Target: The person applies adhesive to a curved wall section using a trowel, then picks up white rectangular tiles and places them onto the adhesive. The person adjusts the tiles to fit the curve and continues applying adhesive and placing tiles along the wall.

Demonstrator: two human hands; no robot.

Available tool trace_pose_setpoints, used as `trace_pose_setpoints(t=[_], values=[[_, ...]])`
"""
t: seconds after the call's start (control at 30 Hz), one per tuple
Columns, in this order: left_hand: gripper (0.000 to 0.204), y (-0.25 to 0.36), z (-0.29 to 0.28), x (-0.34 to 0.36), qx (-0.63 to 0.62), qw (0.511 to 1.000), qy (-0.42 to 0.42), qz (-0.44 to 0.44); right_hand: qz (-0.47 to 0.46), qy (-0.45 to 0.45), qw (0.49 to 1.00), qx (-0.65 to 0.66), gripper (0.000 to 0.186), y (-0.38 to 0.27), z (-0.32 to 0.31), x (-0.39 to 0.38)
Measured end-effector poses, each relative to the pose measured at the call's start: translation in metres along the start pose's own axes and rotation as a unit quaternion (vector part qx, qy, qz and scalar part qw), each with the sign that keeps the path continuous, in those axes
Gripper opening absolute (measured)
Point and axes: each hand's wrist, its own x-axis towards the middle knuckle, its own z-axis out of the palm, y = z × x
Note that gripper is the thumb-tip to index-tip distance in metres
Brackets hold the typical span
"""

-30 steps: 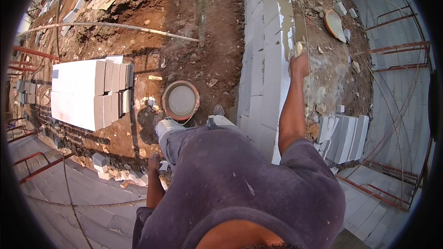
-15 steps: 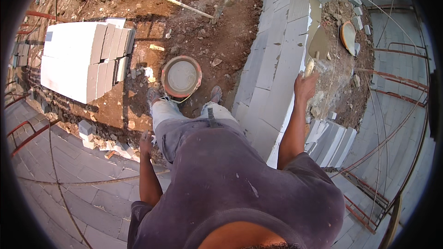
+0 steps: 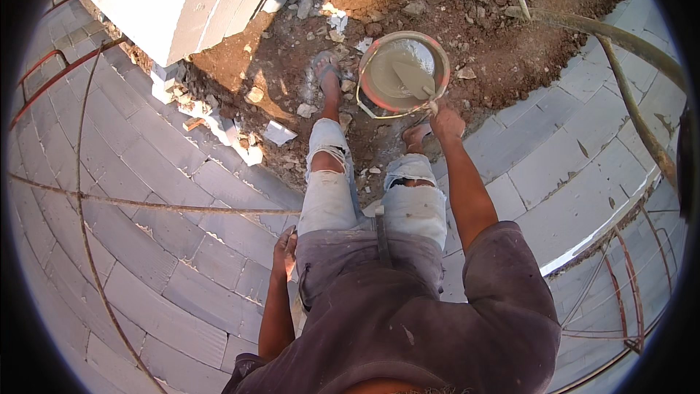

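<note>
My right hand (image 3: 446, 121) is closed round the handle of a trowel (image 3: 413, 77). The trowel's grey-coated blade lies over the wet mortar (image 3: 380, 73) inside a round orange-rimmed bucket (image 3: 443, 64). A thin wire handle hangs down the bucket's near side, close to my right hand. Beside my left thigh hangs my left hand (image 3: 285, 249), its fingers curled in; whether anything is in them is hidden. The bucket stands on the soil just beyond my feet.
A stack of pale blocks (image 3: 211, 11) stands at the upper left. Block walls (image 3: 160, 248) run along the left and right (image 3: 569, 164). Poles (image 3: 620, 95) lean at the upper right. Rubble and a broken block piece (image 3: 278, 133) lie near my feet.
My right hand and the trowel have gone from above the right-hand wall down to the bucket, with the blade now in the mortar. My body and view have turned right.
</note>
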Motion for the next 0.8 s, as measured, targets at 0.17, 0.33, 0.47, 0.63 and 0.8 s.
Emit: trace_pose_setpoints(t=[0.17, 0.33, 0.47, 0.63, 0.8], values=[[0.050, -0.022, -0.018, -0.001, 0.002, 0.997, 0.044, -0.067, -0.034, 0.048, 0.998, -0.019, 0.030, -0.030, 0.064, 0.128], [0.048, 0.010, -0.001, 0.010, 0.076, 0.995, 0.051, -0.039, 0.040, -0.068, 0.995, 0.057, 0.033, -0.040, 0.042, 0.128], [0.054, 0.005, -0.033, 0.020, 0.100, 0.995, 0.019, 0.026, 0.028, -0.044, 0.991, 0.126, 0.046, 0.022, 0.026, 0.044], [0.053, 0.064, -0.014, 0.023, 0.190, 0.974, -0.006, 0.126, -0.069, -0.028, 0.958, 0.278, 0.051, 0.103, -0.001, -0.049], [0.044, 0.118, 0.014, 0.037, 0.178, 0.968, -0.040, 0.173, -0.168, 0.022, 0.863, 0.475, 0.043, 0.143, -0.047, -0.163]])
